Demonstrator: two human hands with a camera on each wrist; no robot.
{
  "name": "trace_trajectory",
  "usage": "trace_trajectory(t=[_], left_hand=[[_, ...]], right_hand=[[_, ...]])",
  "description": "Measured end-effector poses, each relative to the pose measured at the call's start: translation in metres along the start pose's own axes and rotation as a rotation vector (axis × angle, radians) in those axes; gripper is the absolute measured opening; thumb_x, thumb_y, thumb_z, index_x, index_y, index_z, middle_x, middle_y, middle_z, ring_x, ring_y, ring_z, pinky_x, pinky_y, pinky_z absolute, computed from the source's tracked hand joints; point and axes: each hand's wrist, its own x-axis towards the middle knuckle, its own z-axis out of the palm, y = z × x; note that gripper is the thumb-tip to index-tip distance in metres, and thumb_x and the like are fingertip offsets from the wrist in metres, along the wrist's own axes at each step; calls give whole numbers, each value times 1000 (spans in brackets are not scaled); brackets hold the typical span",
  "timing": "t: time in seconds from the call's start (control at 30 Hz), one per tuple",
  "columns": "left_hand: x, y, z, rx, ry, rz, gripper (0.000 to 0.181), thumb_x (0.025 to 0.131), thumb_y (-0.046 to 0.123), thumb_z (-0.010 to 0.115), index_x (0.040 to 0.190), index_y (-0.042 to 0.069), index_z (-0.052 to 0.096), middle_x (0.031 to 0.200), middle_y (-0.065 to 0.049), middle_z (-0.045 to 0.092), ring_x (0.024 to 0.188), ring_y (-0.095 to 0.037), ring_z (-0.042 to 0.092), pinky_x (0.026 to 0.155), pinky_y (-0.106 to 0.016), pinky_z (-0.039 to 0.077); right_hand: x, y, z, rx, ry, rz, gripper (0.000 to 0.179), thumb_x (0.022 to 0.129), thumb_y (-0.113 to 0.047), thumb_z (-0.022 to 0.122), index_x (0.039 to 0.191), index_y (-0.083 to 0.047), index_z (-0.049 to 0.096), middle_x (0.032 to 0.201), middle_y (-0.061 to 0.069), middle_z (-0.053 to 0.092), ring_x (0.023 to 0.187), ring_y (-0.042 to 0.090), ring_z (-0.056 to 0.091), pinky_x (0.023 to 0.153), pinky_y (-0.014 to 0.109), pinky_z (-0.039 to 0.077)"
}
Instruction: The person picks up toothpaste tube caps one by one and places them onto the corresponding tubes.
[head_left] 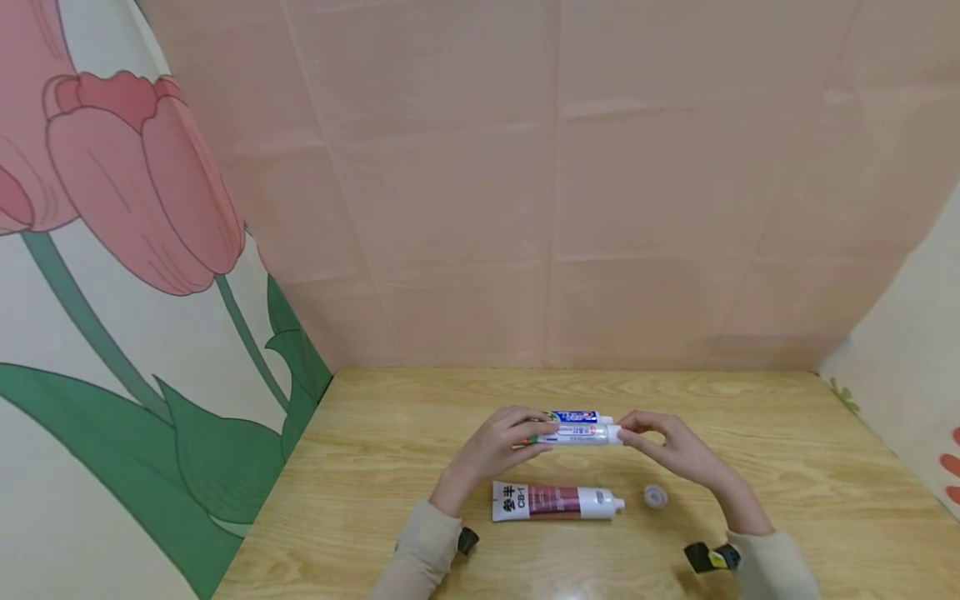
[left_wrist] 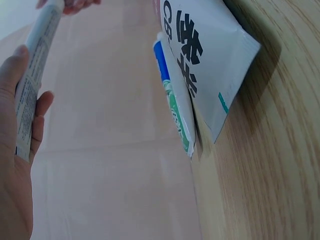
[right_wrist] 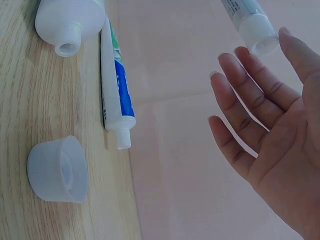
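My left hand (head_left: 506, 437) grips a white toothpaste tube (head_left: 583, 436) by its body, raised above the table with its capped end to the right. At that end, my right hand (head_left: 678, 454) has its thumb and fingertips on the white cap (right_wrist: 261, 37), pinching it. Lying behind the held tube is a blue and green toothpaste tube (right_wrist: 121, 85), its nozzle bare. Closer to me lies a larger white and maroon toothpaste tube (head_left: 555, 502), also uncapped, nozzle pointing right. A loose white cap (head_left: 656, 497) sits to the right of that nozzle.
All this is over a wood-grain table (head_left: 390, 417). A pinkish cloth wall (head_left: 555, 208) rises behind its back edge, and a panel with painted tulips (head_left: 150, 183) borders the left side. Dark wrist mounts (head_left: 711, 557) show below the hands.
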Motion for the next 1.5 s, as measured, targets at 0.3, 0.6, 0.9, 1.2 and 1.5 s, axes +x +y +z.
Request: trace_trajectory(t=[0.3, 0.6, 0.9, 1.2, 1.5], left_hand=[[0, 0, -1, 1, 1, 1, 39, 79, 21, 73, 116, 17, 63, 115, 3, 61, 106, -6, 54, 100, -17, 39], [2, -3, 0, 19, 4, 9, 36, 81, 24, 71, 116, 18, 63, 114, 2, 61, 106, -7, 54, 100, -17, 39], [5, -8, 7, 25, 10, 5, 38, 79, 22, 73, 116, 17, 63, 114, 2, 61, 106, -7, 54, 100, -17, 39], [7, -9, 9, 22, 8, -9, 32, 85, 26, 67, 116, 18, 63, 115, 3, 61, 107, -5, 53, 100, -16, 37], [8, -7, 9, 17, 21, -5, 39, 79, 20, 73, 116, 17, 64, 114, 3, 61, 105, -6, 54, 99, -15, 38]], right_hand=[[0, -1, 0, 35, 11, -22, 35, 87, -18, 66, 120, -19, 56, 107, -6, 61, 89, 9, 58, 77, 25, 49], [2, 2, 0, 106, 23, -84, 33, 80, -16, 73, 109, -20, 56, 90, -7, 61, 85, 15, 61, 78, 22, 49], [9, 13, -4, 111, 12, -65, 26, 84, -15, 69, 107, -20, 59, 94, -7, 62, 85, 9, 59, 77, 23, 47], [11, 12, -6, 101, 2, -33, 16, 88, -15, 64, 103, -22, 61, 93, -9, 63, 87, 8, 58, 78, 26, 45], [12, 14, -5, 38, -3, 4, 9, 91, -18, 60, 96, -25, 62, 88, -13, 64, 84, 5, 58, 79, 32, 44]])
